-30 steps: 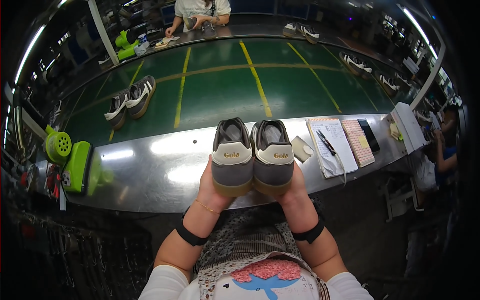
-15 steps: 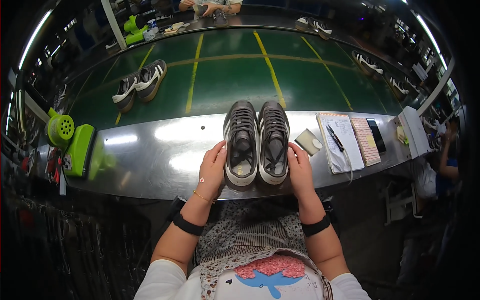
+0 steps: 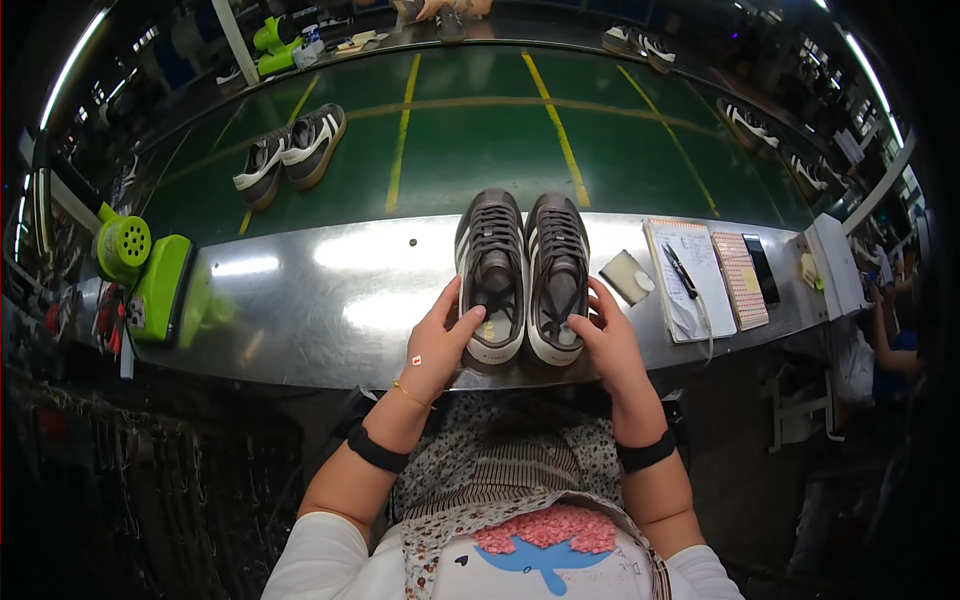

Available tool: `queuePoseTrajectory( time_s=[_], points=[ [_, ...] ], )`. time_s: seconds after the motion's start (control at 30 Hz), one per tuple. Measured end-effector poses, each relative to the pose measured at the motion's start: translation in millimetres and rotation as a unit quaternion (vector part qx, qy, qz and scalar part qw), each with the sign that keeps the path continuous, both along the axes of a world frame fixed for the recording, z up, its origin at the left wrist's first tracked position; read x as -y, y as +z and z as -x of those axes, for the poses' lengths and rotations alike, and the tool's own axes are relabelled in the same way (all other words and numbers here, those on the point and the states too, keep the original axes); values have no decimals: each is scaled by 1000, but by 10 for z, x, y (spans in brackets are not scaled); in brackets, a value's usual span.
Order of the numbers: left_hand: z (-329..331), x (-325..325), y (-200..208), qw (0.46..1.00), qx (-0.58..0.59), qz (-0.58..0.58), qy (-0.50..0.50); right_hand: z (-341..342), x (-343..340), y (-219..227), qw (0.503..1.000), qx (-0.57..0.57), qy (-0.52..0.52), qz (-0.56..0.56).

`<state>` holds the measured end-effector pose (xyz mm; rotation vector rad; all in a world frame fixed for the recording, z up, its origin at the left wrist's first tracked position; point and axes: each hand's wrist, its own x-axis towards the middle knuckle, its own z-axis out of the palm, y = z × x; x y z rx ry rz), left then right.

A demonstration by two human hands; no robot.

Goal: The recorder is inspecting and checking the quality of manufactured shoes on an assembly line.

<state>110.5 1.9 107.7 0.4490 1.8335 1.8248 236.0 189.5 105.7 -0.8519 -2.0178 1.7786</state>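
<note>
Two dark grey sneakers stand side by side on the metal bench ledge [image 3: 290, 330], toes pointing away from me. They have white side stripes, white heel tabs and dark laces. My left hand [image 3: 436, 345] is closed on the left sneaker [image 3: 494, 235], thumb over the collar near the heel and fingers along its outer side. On the right sneaker [image 3: 557, 240], my right hand [image 3: 612, 345] has the same kind of hold, its thumb at the collar. The fingertips against the outer sides are partly hidden.
Beyond the ledge runs a green conveyor belt [image 3: 480, 130] with yellow lines, carrying another sneaker pair [image 3: 315, 145] at left. A light-green machine [image 3: 165, 290] stands left. To the right lie a small pad [image 3: 626, 276], an open notebook [image 3: 700, 310] and a dark phone [image 3: 762, 268]. A person's hand [image 3: 432, 8] shows across the belt.
Both my thumbs have moved from the outer sides onto the collars, closing my hands on the sneakers. The view has shifted slightly.
</note>
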Motion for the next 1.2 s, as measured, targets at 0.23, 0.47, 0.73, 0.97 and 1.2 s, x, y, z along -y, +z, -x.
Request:
queuePoseTrajectory(
  time_s=[0.23,0.47,0.73,0.97,1.2],
  points=[
    [22,45,-234,989,-112,88,36,0,20,-18,1000,-10,14,1],
    [38,108,-367,994,-92,25,45,-14,107,-134,998,-21,0,-54],
    [-95,219,-380,940,-308,107,97,-156,308,-430,947,-62,-66,-307],
    [-100,271,-367,931,-336,93,106,-138,399,-411,922,-71,-84,-372],
    [-89,311,-339,926,-346,89,121,-114,425,-368,929,-78,-77,-354]
  ],
)
